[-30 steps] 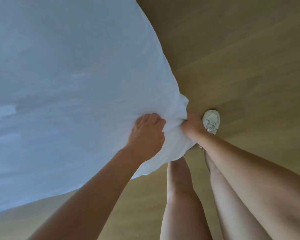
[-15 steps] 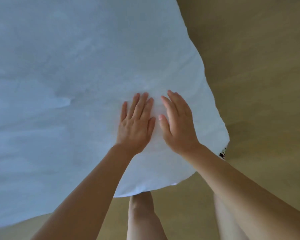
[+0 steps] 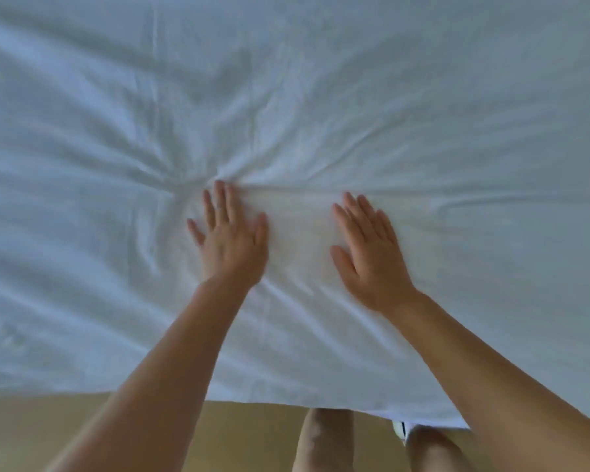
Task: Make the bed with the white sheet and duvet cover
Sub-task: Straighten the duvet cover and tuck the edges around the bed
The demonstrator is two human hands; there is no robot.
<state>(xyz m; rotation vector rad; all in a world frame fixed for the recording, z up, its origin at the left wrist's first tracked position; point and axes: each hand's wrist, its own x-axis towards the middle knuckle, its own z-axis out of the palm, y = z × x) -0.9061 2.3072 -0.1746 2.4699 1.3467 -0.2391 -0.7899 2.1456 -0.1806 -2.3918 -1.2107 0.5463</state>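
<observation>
One thin white fabric sheet (image 3: pixel 321 97) lies spread over the bed, its creases fanning out from 11 o'clock of the left hand (image 3: pixel 230 247). It looks light, limp and easy to slide, so it is best taken at the near hem. The left hand and right hand (image 3: pixel 372 253) press flat on it, each grip fully spread and holding nothing. Tan wooden floor (image 3: pixel 218 434) shows at 6 o'clock.

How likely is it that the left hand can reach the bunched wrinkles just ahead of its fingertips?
Probably yes. The left hand lies flat on the white sheet with its fingertips at the bunched wrinkles, nothing between them; the right hand rests apart.
</observation>
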